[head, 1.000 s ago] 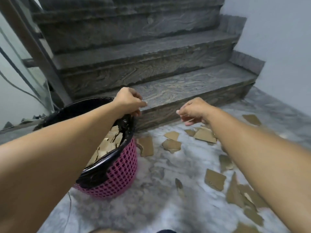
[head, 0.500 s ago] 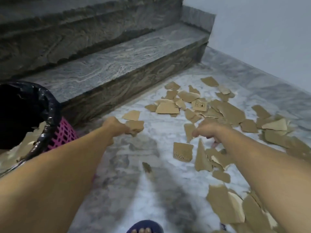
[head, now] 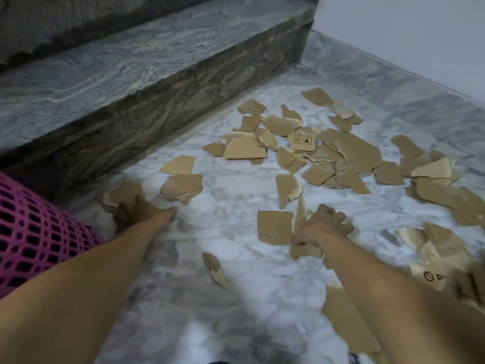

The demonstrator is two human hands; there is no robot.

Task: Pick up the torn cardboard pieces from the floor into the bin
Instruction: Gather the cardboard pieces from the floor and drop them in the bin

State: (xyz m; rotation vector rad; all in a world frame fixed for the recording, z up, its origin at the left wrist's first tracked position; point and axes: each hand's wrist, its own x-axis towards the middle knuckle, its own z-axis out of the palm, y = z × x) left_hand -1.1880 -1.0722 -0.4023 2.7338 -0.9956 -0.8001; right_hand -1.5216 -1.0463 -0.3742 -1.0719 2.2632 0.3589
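Torn brown cardboard pieces lie scattered over the marble floor, thickest at the middle and right. The pink mesh bin stands at the left edge; only its side shows. My left hand is down on the floor beside the bin. Its fingers rest on a cardboard piece and the thumb is stretched out to the right. My right hand is on the floor at the centre right, fingers curled over a small heap, pinching a cardboard piece under the thumb. A squarish piece lies just left of it.
A dark stone stair step runs across the back, close behind the bin. A pale wall closes the right side. A small folded scrap lies between my forearms. Bare marble floor shows between the hands.
Both hands have dropped to the floor. The left hand reached the piece beside the bin; the right hand closed on pieces in the heap. The bin slid further out of view.
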